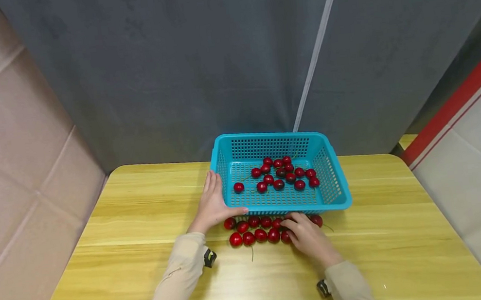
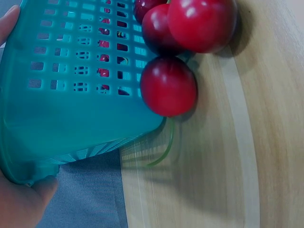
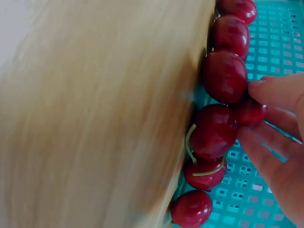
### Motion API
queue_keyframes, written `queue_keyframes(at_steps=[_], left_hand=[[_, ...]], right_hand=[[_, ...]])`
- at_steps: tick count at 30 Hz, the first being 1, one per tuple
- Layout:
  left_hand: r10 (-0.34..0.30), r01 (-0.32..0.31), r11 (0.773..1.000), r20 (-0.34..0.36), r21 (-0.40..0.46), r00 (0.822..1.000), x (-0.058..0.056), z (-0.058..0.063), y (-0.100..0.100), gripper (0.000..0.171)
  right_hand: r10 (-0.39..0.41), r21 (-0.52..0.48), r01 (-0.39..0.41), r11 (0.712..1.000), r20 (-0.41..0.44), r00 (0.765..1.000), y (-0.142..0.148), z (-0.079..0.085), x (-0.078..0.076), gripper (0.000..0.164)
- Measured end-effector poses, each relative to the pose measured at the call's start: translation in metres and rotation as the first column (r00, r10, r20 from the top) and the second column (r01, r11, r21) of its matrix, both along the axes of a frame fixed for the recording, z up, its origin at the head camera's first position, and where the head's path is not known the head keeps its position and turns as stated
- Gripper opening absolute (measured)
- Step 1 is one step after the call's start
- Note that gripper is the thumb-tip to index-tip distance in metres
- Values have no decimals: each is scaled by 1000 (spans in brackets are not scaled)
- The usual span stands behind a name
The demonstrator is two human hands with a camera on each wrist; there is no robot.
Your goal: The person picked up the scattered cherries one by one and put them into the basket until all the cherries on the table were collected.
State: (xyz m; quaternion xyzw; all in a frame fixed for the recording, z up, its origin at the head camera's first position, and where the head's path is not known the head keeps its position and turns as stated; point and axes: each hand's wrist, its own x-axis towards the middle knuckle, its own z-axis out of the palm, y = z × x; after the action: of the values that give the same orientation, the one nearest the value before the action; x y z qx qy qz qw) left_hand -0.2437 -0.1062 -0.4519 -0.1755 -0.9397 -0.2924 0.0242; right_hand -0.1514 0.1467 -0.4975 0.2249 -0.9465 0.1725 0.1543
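Note:
A blue plastic basket (image 1: pixel 346 200) stands on the table, with several dark red cherries (image 1: pixel 299 185) on its perforated floor. My left hand (image 1: pixel 214 204) holds its front left corner, the thumb along the front rim and the fingers against the left side. Two rows of cherries (image 1: pixel 260 235) lie on the table along the basket's front, some with green stems. My right hand (image 1: pixel 310 238) is at the right part of these rows, thumb and fingers on either side of a cherry (image 3: pixel 251 113), pinching it among its neighbours. In the left wrist view, one stemmed cherry (image 2: pixel 168 87) lies against the basket wall.
The wooden table (image 1: pixel 145 248) ends at a grey curtain (image 1: pixel 162 80) just behind the basket. Pale padded panels (image 1: pixel 20 192) border the left side. On the right stands a white panel with a red edge (image 1: pixel 459 97).

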Motion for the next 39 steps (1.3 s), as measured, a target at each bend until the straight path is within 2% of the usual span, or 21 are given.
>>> queue_keyframes(at_steps=[8, 13, 17, 21, 24, 25, 29, 31, 33, 39], left_hand=[[0, 0, 1000, 5, 5, 1000, 0, 0, 0, 127], [0, 0, 1000, 3, 3, 1000, 0, 0, 0, 127], [-5, 5, 1000, 6, 2, 1000, 0, -1, 0, 127], [-4, 4, 1000, 7, 4, 1000, -1, -1, -1, 128], [-3, 3, 1000, -1, 4, 1000, -1, -2, -1, 127], [-4, 4, 1000, -3, 4, 1000, -1, -2, -1, 127], [-6, 6, 1000, 3, 0, 1000, -1, 0, -1, 128], [-7, 7, 1000, 2, -1, 1000, 0, 0, -1, 128], [-3, 3, 1000, 0, -2, 1000, 0, 1, -1, 128], [1, -1, 1000, 11, -2, 1000, 0, 1, -1, 127]], right_hand=[[13, -21, -15, 1000, -60, 998, 0, -1, -1, 22], [77, -43, -83, 996, -117, 990, 2, 4, 5, 22], [154, -48, -165, 985, -177, 972, 3, 12, 12, 22], [264, -64, -283, 957, -212, 941, 0, 28, 24, 21], [322, -90, -347, 934, -216, 922, -3, 44, 34, 6], [336, -102, -365, 926, -223, 915, -4, 50, 38, 7], [389, -136, -437, 889, -277, 878, -7, 76, 45, 30], [413, -132, -471, 872, -315, 854, -6, 89, 42, 30], [427, -118, -487, 865, -336, 840, -3, 102, 35, 31], [441, -53, -486, 872, -345, 829, 16, 130, -9, 33]])
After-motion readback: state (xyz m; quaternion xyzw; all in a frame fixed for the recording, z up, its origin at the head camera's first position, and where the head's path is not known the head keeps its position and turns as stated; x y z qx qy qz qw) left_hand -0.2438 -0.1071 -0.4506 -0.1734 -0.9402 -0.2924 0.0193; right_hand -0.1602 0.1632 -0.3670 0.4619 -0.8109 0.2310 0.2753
